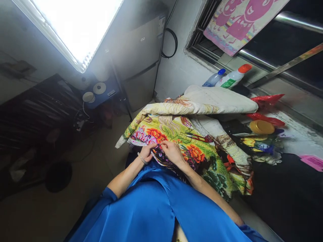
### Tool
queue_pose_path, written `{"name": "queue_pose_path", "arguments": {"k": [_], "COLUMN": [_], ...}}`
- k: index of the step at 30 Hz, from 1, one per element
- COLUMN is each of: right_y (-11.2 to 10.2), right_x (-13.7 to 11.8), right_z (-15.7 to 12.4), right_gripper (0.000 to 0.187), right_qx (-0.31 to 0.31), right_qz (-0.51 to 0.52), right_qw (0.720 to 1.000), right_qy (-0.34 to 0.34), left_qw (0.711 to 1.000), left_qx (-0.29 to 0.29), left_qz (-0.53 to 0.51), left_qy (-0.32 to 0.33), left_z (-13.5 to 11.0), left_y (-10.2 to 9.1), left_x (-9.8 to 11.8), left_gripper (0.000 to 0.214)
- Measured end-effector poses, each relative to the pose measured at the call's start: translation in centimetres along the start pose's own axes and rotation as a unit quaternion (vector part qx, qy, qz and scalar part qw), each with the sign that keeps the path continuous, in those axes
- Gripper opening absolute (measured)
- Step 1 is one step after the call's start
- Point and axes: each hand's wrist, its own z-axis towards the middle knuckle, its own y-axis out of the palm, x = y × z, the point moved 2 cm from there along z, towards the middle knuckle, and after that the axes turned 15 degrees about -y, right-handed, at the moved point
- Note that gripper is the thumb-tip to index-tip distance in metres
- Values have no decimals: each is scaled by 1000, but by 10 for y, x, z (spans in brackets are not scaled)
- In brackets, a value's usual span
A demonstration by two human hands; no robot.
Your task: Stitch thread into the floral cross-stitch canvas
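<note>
A bright floral fabric [196, 151] with orange, pink and green flowers lies spread in front of me. My left hand [147, 153], with a bracelet on the wrist, pinches the fabric's near edge. My right hand [173, 151] rests beside it, fingers curled onto the same edge; the two hands nearly touch. Whether a needle or thread is between the fingers is too small to tell. A pair of small red-handled scissors [195, 136] lies on the fabric just beyond my right hand. Blue clothing [151, 208] covers my lap.
A folded cream cloth [219, 99] lies behind the fabric. Two plastic bottles [230, 79] stand at the wall. A yellow-lidded jar [261, 127] and red packets [267, 99] sit at right. A grey fridge [141, 60] and tape rolls [98, 89] stand at left.
</note>
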Motion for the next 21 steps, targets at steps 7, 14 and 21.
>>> {"name": "queue_pose_path", "arguments": {"k": [7, 14, 21], "right_y": [5, 5, 7], "right_x": [4, 5, 7], "right_z": [-1, 1, 2], "right_gripper": [19, 17, 16], "right_qx": [-6, -10, -11], "right_qz": [64, 99, 103], "right_qw": [998, 995, 994], "right_qy": [17, 27, 25], "left_qw": [1000, 999, 998], "left_qx": [3, -5, -21], "left_qz": [-4, 10, 22], "left_qy": [-17, -36, -59], "left_z": [1, 8, 14], "left_y": [3, 2, -1], "left_x": [0, 0, -1], "left_gripper": [17, 17, 17]}}
